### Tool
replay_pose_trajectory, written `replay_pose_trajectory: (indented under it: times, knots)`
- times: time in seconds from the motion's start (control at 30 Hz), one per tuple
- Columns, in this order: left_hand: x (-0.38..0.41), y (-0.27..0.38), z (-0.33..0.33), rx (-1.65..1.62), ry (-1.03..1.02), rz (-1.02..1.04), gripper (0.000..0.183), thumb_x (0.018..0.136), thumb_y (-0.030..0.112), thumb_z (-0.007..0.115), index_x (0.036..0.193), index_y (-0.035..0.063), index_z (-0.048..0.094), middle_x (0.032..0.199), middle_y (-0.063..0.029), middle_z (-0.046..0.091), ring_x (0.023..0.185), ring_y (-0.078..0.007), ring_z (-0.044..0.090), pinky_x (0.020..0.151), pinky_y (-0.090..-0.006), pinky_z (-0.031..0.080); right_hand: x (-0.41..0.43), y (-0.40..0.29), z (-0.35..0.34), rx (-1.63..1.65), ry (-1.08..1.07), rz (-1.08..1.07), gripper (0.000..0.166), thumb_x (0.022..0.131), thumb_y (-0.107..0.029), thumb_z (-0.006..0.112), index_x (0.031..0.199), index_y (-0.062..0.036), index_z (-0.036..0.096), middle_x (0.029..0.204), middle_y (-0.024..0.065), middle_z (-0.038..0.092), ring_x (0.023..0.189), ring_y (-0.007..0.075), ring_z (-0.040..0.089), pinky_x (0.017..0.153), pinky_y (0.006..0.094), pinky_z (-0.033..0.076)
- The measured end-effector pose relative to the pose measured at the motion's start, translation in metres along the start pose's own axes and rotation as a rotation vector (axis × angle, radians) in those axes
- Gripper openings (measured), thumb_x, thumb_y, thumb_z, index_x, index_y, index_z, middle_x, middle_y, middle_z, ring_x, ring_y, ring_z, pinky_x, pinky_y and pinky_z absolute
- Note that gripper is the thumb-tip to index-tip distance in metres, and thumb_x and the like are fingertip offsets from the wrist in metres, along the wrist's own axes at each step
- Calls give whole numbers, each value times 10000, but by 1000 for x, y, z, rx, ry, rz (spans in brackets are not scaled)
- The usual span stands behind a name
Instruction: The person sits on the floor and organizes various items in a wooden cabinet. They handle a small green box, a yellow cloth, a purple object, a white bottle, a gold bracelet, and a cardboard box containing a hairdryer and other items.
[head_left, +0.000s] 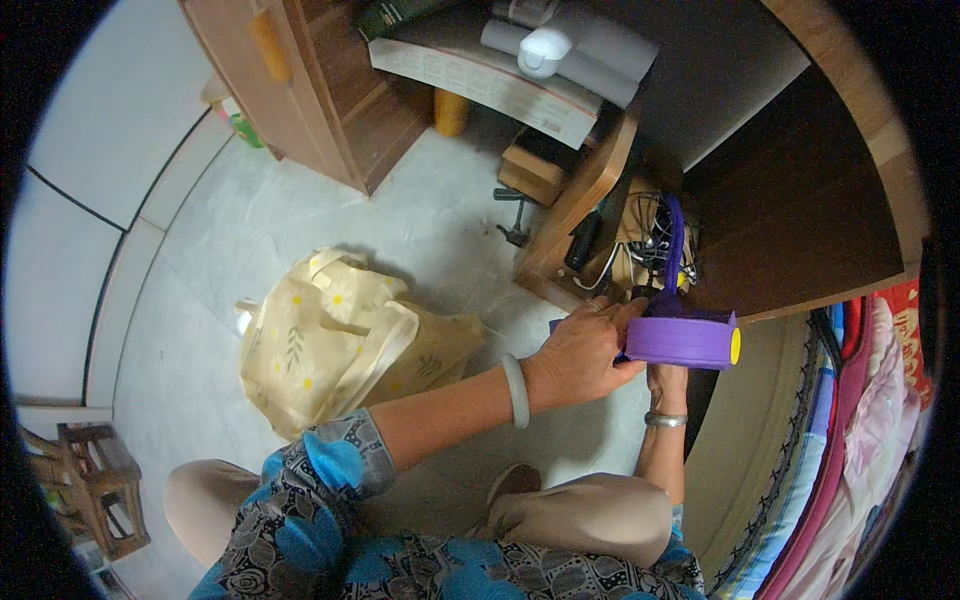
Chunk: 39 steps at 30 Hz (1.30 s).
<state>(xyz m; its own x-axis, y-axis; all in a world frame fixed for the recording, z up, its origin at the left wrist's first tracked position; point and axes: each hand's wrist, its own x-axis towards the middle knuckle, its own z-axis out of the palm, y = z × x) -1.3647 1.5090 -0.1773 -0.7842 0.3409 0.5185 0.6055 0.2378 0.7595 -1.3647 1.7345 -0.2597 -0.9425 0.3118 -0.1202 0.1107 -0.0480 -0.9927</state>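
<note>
My left hand, with a pale bangle at its wrist, has bent fingers against the left side of a purple object. This object has a rounded body, a yellow round end and a long purple band or handle rising from behind it. Below it my right hand, with a silver-coloured bracelet, reaches up; its fingers are hidden behind the purple body. Just beyond, in the wooden cabinet, a tangle of cables lies by brown cardboard. A black object is to its left.
A cream daisy-print fabric bag lies on the floor. A hammer rests near a small cardboard box by the wooden cabinet edge. Grey rolls and a white case are above. Bedding lines the right.
</note>
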Motion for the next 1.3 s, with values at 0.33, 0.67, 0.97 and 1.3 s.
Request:
replay_pose_trajectory:
  times: [0.33,0.67,0.97,1.3]
  knots:
    - [-20,-44,-9,49,-69,-220,457,771,274,710,1143,37,588,987,-223,638,907,-400,623,798,-459,513,4,-42,34,-320,-203,9,219,863,-67,641,1071,-3,655,1013,28,666,930,135,596,839,304,481]
    - [27,-12,-13,209,-28,-32,552,810,268,674,1203,-87,516,1041,-264,598,976,-394,585,855,-454,480,27,-112,18,-595,-18,-558,245,875,-102,605,1092,12,616,867,82,674,808,143,608,739,313,504]
    - [67,-31,16,19,-44,-154,417,823,253,676,1108,-34,574,1037,-271,608,952,-416,601,854,-482,472,93,-105,17,-448,73,-432,563,905,-131,616,1387,61,398,1299,232,540,1120,245,563,942,353,466]
    - [118,-49,25,-304,-212,-392,450,871,405,604,1017,-20,636,916,-279,642,886,-413,634,799,-468,477,6,-110,56,-328,-77,-306,1001,739,-328,814,1481,22,240,1418,217,423,1293,285,432,1085,384,345]
